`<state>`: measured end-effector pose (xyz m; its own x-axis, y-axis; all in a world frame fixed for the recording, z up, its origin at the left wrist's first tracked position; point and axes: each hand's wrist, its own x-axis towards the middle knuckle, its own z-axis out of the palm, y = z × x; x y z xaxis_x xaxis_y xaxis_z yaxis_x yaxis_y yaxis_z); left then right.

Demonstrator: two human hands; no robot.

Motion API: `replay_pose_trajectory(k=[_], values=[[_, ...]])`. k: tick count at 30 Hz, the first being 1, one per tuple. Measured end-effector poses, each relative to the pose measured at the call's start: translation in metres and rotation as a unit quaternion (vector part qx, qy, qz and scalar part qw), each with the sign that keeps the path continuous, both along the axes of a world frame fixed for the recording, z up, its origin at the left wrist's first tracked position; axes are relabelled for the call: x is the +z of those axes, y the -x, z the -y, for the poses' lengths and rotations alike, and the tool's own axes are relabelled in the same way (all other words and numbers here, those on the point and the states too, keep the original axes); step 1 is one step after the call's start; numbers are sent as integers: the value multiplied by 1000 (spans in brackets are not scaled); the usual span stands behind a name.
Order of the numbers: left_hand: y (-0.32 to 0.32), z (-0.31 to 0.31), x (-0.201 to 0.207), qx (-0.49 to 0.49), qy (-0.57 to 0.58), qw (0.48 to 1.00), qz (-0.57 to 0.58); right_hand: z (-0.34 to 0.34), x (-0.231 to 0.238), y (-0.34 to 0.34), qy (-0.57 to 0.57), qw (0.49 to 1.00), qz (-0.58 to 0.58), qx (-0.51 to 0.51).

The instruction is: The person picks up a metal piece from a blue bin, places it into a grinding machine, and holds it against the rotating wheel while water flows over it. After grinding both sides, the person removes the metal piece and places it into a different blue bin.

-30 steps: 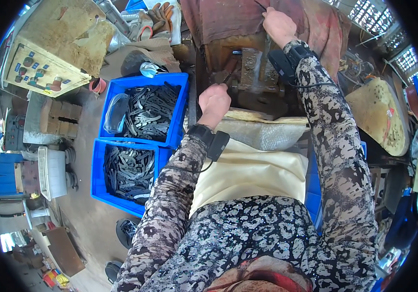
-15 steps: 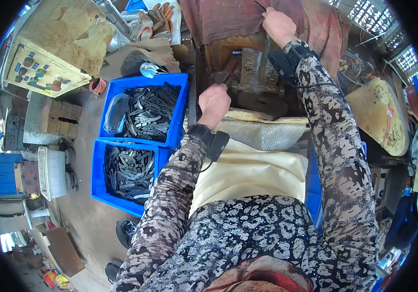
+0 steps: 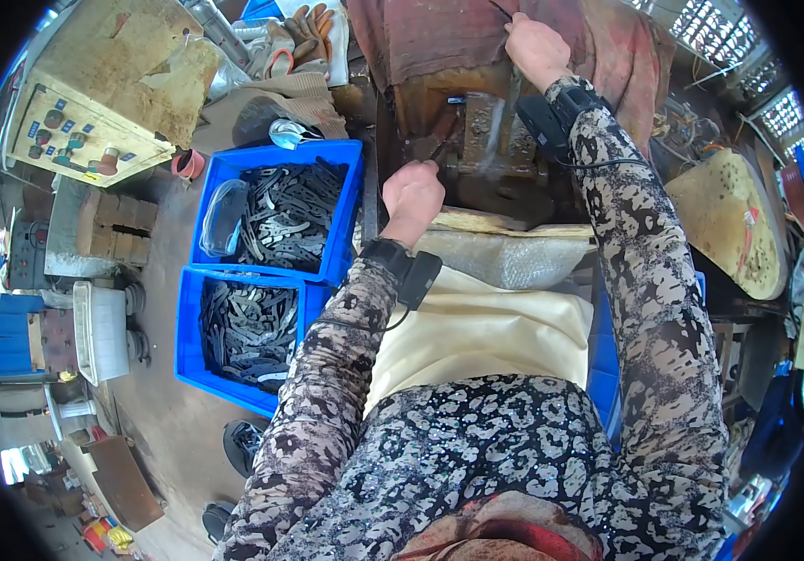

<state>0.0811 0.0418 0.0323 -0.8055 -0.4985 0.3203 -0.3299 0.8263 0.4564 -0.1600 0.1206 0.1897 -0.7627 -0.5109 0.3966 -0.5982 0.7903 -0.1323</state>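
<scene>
My left hand is closed at the near left of a wet, rusty-brown machine. A thin dark piece with a reddish-brown, handle-like part extends from its fingertips toward the machine's block; its kind is unclear. My right hand is closed higher up, in front of a dull red cloth. From its fingers a slim dark rod sticks out to the upper left, and its other end is hidden in the fist. Whitish liquid or spray runs over the block between the hands.
Two blue bins of dark flat metal pieces stand at my left. A control box with knobs is beyond them. Bubble wrap and a cream apron lie before me. A stained pale panel stands right.
Both hands stay almost where they were, with the same grip. The whitish streak over the machine's block has shifted its shape slightly.
</scene>
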Motion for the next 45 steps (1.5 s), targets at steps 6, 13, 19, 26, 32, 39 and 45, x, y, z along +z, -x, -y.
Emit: replay_pose_trajectory(k=[6, 13, 19, 26, 32, 39, 45], values=[[0, 1, 1, -3, 1, 1000, 7, 2, 0, 0, 2, 1000, 3, -2], [1, 2, 3, -3, 7, 1000, 5, 3, 3, -1, 3, 1000, 11, -8], [2, 1, -1, 3, 8, 1000, -9, 3, 3, 0, 2, 1000, 6, -8], [2, -1, -2, 0, 16, 1000, -17, -1, 0, 1, 5, 1000, -6, 0], [2, 0, -2, 0, 14, 1000, -9, -1, 1, 0, 8, 1000, -1, 4], [3, 0, -5, -2, 20, 999, -30, -1, 1, 2, 4, 1000, 4, -2], [1, 5, -2, 9, 22, 1000, -11, 6, 1, 0, 10, 1000, 4, 12]])
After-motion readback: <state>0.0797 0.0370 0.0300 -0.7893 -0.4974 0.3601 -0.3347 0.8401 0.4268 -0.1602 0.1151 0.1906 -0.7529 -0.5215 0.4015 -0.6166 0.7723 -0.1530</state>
